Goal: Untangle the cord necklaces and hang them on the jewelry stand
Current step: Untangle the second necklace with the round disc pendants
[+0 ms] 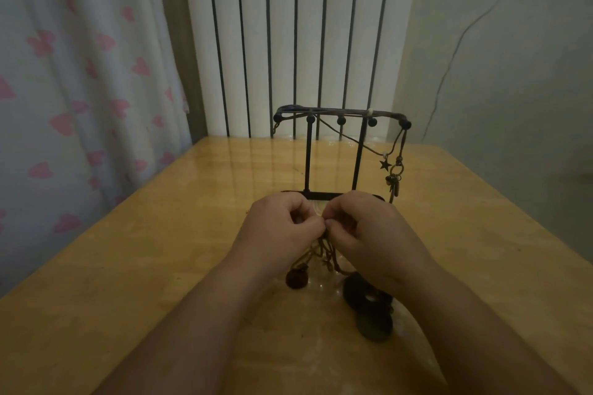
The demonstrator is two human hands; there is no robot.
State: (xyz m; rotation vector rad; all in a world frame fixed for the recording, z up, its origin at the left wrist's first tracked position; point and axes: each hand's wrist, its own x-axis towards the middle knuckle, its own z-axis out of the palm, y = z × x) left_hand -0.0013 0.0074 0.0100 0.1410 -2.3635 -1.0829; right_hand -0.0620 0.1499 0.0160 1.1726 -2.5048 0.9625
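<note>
Nearest the lens, two forearms enter from 6 o'clock and meet at mid-frame. The left hand (282, 224) and right hand (364, 229) sit knuckle to knuckle with fingers curled inward. Each pinches the tangled cords (321, 252) at the same spot. The fingertips are hidden, so I cannot inspect the knot itself.

Location: the tangle trails from the pinch toward 6 o'clock, over the table (128, 266) and just in front of the stand (308, 157). A round pendant (296, 279) lies at 7 o'clock of the hands. A ring pendant (365, 295) and a flat disc (373, 327) lie at 5 o'clock, partly under the right wrist.

The stand is upright at 12 o'clock of the hands. Cords already run along its top bar. A star charm (385, 165) and a cluster of small charms hang at its 3 o'clock end.

Handling, in my judgement: the cords are thin, limp and light, will hold no shape, and will cinch tighter under a straight pull. The pendants carry the only weight, so they will probably swing and drag loops shut. I would grip the cord close beside the knot and tease the loops open, never hauling by a pendant. I would lift each freed necklace by the top of its loop.
</note>
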